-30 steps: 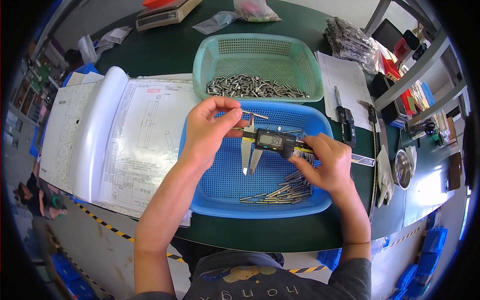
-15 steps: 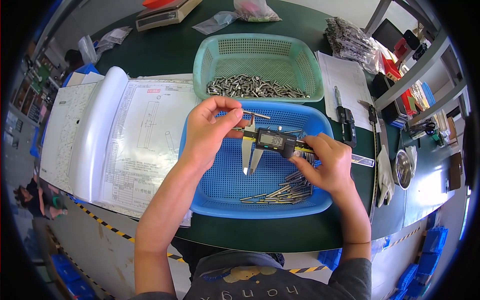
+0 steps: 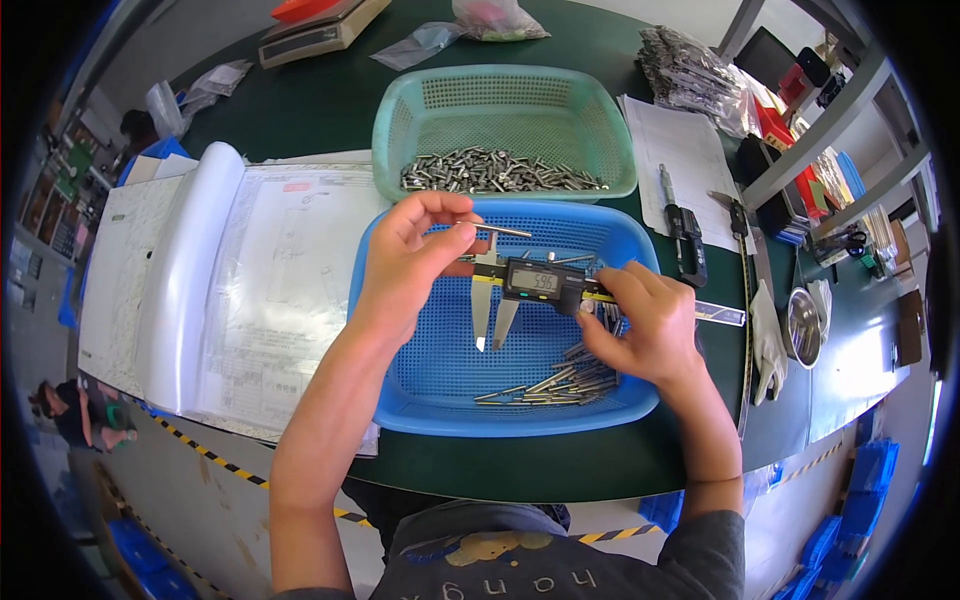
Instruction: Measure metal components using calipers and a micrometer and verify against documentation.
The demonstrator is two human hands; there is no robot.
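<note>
My left hand [image 3: 405, 262] pinches a slim metal pin [image 3: 508, 232] between thumb and forefinger, level above the blue basket. Its other fingers lie behind the left end of a digital caliper [image 3: 540, 284], partly hidden. The caliper's beam is gripped by my right hand [image 3: 645, 328], thumb at the slider below the display. A narrow gap parts the long lower jaws; the small upper jaws stand close under the pin, and I cannot tell whether they touch it. Below is the blue perforated basket [image 3: 425, 385], with loose metal pins [image 3: 565, 387] at its right side.
Behind stands a green basket [image 3: 500, 75] holding many short metal pins [image 3: 500, 172]. To the left lies an opened folder with a drawing sheet [image 3: 290, 260]. At the right are another caliper [image 3: 686, 240], gloves [image 3: 768, 345] and a metal bowl [image 3: 803, 328]. A scale [image 3: 320, 35] sits far back.
The caliper's jaws have opened a little wider and its display reading has changed. Both hands keep their grips. The whole view has shifted slightly.
</note>
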